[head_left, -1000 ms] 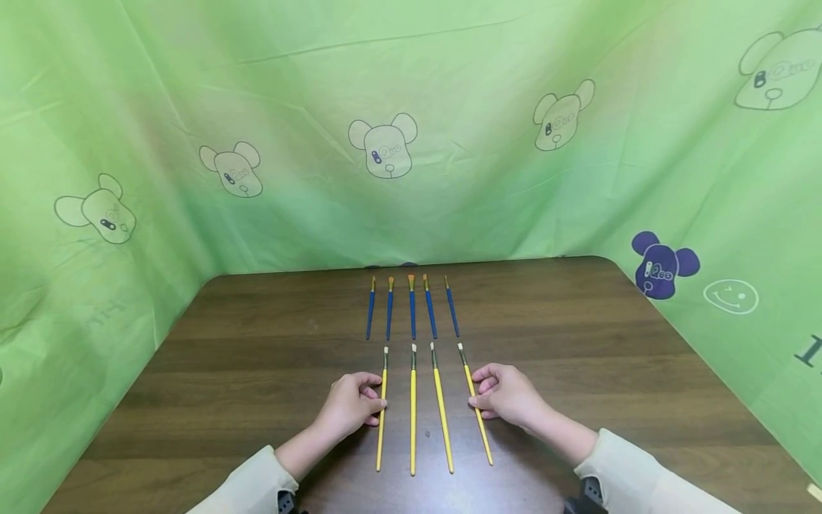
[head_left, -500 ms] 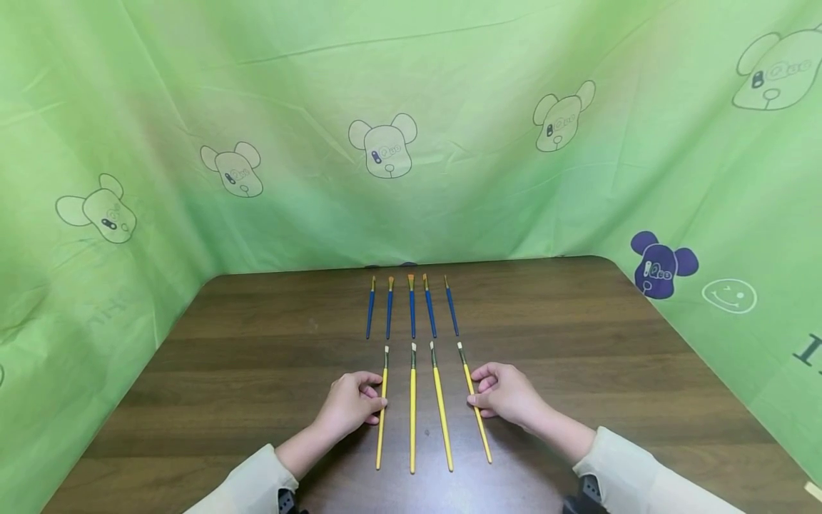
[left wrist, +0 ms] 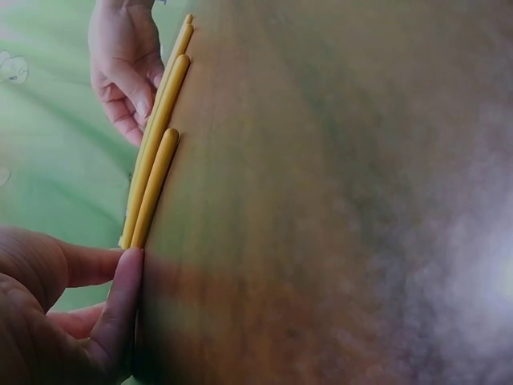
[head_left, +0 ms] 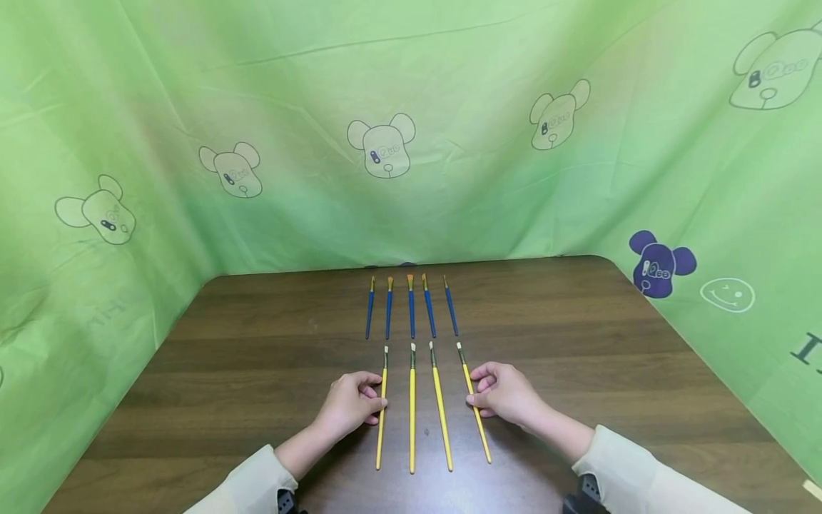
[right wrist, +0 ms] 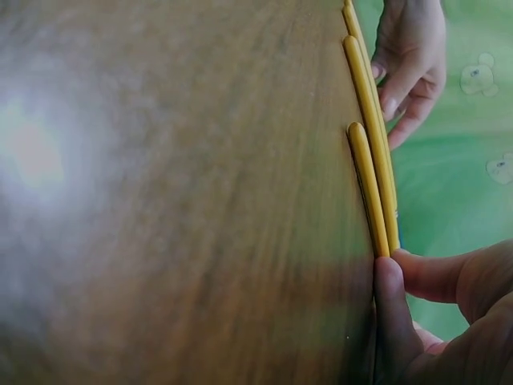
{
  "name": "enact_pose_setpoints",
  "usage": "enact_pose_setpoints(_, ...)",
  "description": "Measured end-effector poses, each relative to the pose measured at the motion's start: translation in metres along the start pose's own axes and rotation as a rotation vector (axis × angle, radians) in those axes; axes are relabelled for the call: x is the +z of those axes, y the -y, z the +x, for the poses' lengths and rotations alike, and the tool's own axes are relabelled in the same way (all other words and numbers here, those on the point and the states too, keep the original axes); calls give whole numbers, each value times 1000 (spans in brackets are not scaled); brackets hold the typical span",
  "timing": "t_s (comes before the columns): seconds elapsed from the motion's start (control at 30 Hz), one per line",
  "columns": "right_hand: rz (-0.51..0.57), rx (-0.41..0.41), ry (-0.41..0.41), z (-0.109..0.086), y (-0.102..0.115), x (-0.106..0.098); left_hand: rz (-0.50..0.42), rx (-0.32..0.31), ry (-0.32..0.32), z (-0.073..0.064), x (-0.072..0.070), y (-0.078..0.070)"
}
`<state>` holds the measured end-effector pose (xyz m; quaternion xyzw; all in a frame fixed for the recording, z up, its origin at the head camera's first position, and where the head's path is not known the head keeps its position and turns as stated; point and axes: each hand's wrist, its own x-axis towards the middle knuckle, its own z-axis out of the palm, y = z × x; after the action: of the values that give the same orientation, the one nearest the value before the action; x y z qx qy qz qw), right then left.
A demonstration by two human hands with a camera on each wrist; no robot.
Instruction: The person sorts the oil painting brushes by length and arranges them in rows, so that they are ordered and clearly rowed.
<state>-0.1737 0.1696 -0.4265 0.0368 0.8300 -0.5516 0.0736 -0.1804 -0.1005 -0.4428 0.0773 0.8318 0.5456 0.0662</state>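
Note:
My left hand (head_left: 349, 404) pinches the leftmost yellow paintbrush (head_left: 380, 444) between thumb and fingers, about midway along its handle. On the other side, my right hand (head_left: 509, 395) holds the rightmost yellow paintbrush (head_left: 483, 437) the same way. Both brushes lie on the table, white bristles pointing away from me. Between them lie two more yellow paintbrushes, one near the left (head_left: 412, 417) and one near the right (head_left: 442, 417), touched by neither hand. The left wrist view shows the pinched handle (left wrist: 157, 186) at the thumb tip; the right wrist view shows its counterpart (right wrist: 367, 186).
Farther back, several blue paintbrushes (head_left: 412, 314) with orange-brown bristles form a row on the brown wooden table (head_left: 257, 343). A green curtain (head_left: 289, 228) printed with bear heads surrounds the table's back and sides. A small pale object (head_left: 813, 488) sits at the right edge.

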Motion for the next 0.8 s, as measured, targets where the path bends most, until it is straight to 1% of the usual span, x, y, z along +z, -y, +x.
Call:
enact_pose_setpoints(0.3,56,17,11,0,-3,0,-60,-31,55,2,-5,4)
enact_pose_setpoints(0.5,52,21,16,-5,1,-1,-90,-51,88,0,-10,1)
enact_pose_setpoints(0.67,26,0,28,-6,4,-2,-98,-47,100,-2,-14,-1)
enact_pose_setpoints(0.8,11,3,39,-7,6,-5,-109,-41,113,-3,-16,-2)
